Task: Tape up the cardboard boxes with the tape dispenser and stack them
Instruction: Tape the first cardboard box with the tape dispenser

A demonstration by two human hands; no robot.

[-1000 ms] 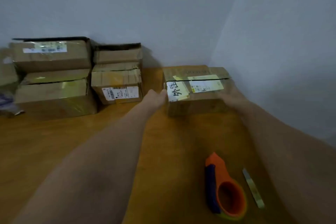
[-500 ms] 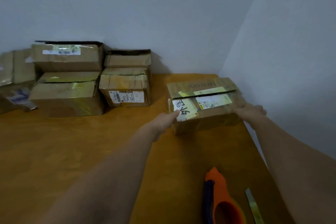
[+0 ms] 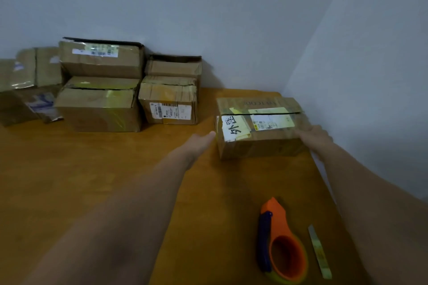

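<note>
Your left hand reaches out with straight fingers, the tips touching the left end of the brown cardboard box. Your right hand lies against the box's right end; blur hides how far its fingers curl. Between your fingers the box sits on the orange-brown wooden table. Its top flaps meet at a dark, slightly gaping seam. A white label with black handwritten characters lies near your left fingertips, with a printed label beside it. Nearer you than your right fingers lies the orange-and-blue tape dispenser, with a loose yellowish tape strip just beside it.
</note>
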